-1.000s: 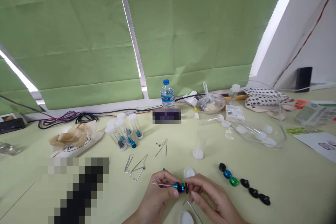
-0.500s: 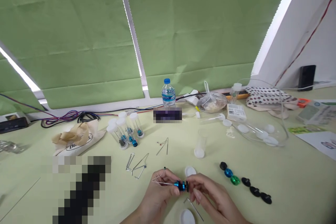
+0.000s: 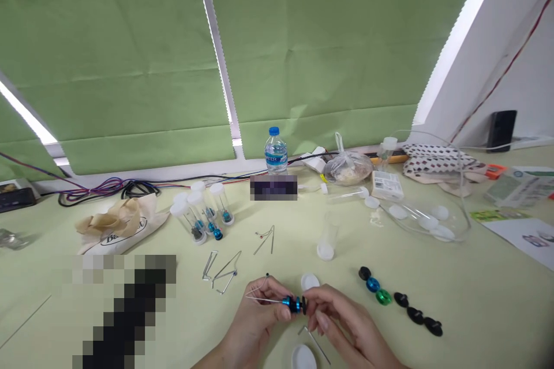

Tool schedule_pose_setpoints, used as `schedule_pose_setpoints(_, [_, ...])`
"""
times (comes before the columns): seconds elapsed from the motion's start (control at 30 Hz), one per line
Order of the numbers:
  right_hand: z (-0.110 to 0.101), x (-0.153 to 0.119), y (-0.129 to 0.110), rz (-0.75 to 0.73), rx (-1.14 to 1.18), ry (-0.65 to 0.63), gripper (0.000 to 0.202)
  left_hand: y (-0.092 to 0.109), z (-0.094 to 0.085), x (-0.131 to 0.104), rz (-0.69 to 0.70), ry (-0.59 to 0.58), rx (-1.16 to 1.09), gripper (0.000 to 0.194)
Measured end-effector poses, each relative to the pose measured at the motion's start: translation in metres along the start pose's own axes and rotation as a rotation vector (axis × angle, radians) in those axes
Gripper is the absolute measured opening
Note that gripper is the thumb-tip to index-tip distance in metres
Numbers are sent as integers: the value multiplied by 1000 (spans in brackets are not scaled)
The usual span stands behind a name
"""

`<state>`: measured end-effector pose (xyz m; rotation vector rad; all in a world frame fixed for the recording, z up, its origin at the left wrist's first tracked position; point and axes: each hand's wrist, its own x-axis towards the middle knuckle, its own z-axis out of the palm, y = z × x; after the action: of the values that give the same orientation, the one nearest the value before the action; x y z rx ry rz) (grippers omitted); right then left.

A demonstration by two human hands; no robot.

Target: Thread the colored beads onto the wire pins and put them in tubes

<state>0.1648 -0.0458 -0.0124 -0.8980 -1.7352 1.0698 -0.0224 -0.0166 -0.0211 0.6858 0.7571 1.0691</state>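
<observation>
My left hand [image 3: 255, 317] is closed round a small blue and black cylindrical part [image 3: 292, 304], from which a thin bent wire [image 3: 264, 299] sticks out to the left. At the part's black right end, the fingertips of my right hand [image 3: 341, 323] are pinched. A white cap [image 3: 310, 282] lies just behind the hands, and another white cap [image 3: 303, 357] in front of them. An L-shaped hex key [image 3: 317, 345] rests on the table beneath my right hand.
Clear tubes with blue parts [image 3: 198, 216] stand at the left, near a cloth bag [image 3: 125, 228]. More hex keys [image 3: 223, 271] lie in front of them. Blue, green and black discs [image 3: 383, 297] are at the right; a water bottle [image 3: 276, 153] stands at the back.
The view has shifted slightly, so the table items appear a little further left. Both hands keep their hold around the blue and black part.
</observation>
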Motion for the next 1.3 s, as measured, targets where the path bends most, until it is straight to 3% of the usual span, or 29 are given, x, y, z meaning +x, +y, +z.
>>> schedule_pose_setpoints(1.3, [2, 1, 2, 11, -48, -21, 27, -5, -8, 5, -14, -50, -22, 30])
